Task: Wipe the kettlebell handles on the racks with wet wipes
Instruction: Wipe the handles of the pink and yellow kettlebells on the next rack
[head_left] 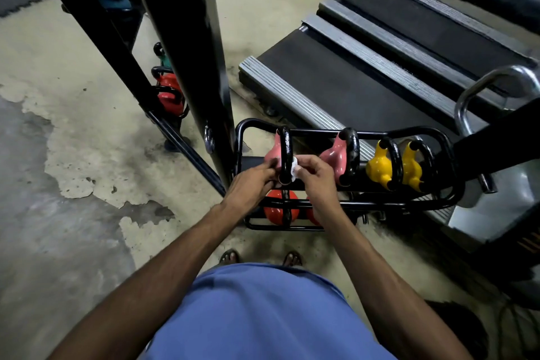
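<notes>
A black tube rack point(450, 152) holds two pink kettlebells and two yellow ones point(380, 168) on its top shelf. The leftmost pink kettlebell point(271, 155) has a black handle point(285, 152). My left hand point(254, 183) grips the lower end of that handle from the left. My right hand point(317, 175) pinches a small white wet wipe point(294, 168) against the handle's right side. The second pink kettlebell point(336, 155) stands just right of my right hand. Red kettlebells point(276, 207) sit on the lower shelf, partly hidden by my wrists.
A thick black post point(210, 67) stands just left of the rack; a mirror beside it reflects more kettlebells point(169, 93). Treadmills point(365, 73) lie behind and to the right of the rack. A chrome handrail point(479, 90) rises at the right. Patchy concrete floor point(73, 155) spreads to the left.
</notes>
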Demonstrator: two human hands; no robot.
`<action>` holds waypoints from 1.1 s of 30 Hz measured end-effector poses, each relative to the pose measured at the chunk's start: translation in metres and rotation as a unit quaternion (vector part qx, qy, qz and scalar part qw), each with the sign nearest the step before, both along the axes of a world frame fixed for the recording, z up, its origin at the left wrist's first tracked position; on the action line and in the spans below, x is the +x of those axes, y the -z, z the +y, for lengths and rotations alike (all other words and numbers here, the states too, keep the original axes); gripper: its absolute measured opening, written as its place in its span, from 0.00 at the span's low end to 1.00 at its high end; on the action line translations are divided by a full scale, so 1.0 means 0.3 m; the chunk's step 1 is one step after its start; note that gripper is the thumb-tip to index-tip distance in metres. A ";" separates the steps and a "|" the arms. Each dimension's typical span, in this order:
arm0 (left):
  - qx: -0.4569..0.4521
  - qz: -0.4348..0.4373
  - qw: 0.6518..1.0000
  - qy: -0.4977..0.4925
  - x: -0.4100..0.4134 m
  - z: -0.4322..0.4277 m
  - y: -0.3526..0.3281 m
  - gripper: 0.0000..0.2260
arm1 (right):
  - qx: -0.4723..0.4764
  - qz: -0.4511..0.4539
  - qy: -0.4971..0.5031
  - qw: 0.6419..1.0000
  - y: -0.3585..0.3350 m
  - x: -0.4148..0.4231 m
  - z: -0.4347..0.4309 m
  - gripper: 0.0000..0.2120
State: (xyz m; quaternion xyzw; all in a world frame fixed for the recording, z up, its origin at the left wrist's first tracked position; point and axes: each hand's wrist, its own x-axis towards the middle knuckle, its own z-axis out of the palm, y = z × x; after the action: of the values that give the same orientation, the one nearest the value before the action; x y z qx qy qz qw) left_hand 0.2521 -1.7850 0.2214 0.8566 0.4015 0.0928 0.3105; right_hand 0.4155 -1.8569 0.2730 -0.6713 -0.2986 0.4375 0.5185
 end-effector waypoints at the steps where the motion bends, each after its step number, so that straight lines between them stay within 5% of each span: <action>1: -0.003 -0.001 1.000 -0.002 0.000 0.000 0.005 0.14 | 0.008 -0.024 0.013 1.000 0.014 -0.007 -0.018 0.06; 5: -0.002 -0.003 1.000 -0.009 -0.001 0.005 0.038 0.12 | 0.093 -0.272 -0.014 0.958 0.041 -0.053 -0.065 0.05; 8: -0.006 -0.008 1.000 -0.020 0.006 0.000 0.042 0.12 | 0.152 -0.545 -0.120 0.816 0.051 -0.041 -0.044 0.04; 10: -0.055 -0.026 0.996 -0.060 0.019 -0.009 0.019 0.13 | 0.173 -0.648 -0.198 0.715 0.045 -0.014 -0.012 0.05; 13: -0.042 0.002 0.993 -0.106 0.036 -0.020 0.026 0.15 | 0.157 -0.713 -0.250 0.636 -0.004 -0.011 0.049 0.13; 20: 0.023 0.009 0.996 -0.082 0.031 -0.030 0.019 0.15 | 0.172 -0.741 -0.326 0.562 0.005 0.021 0.013 0.09; 23: 0.056 0.043 0.997 -0.031 0.025 -0.028 0.010 0.17 | 0.206 -0.723 -0.294 0.590 0.039 0.034 -0.029 0.05; 26: 0.041 0.039 0.998 -0.014 0.018 -0.014 0.014 0.11 | 0.220 -0.673 -0.235 0.666 0.082 0.036 -0.060 0.02; 31: -0.002 0.001 1.000 -0.012 0.004 0.005 0.019 0.08 | 0.120 -0.401 -0.088 0.904 0.107 -0.012 -0.089 0.07; 33: 0.001 -0.001 1.000 -0.018 0.004 0.006 0.011 0.08 | 0.070 -0.263 -0.044 0.961 0.100 -0.021 -0.088 0.08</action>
State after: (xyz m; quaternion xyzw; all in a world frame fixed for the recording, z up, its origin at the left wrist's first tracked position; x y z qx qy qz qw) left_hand 0.2533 -1.7831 0.2180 0.8495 0.4162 0.0993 0.3087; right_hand 0.4093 -1.8832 0.2429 -0.7106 -0.4835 0.2459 0.4481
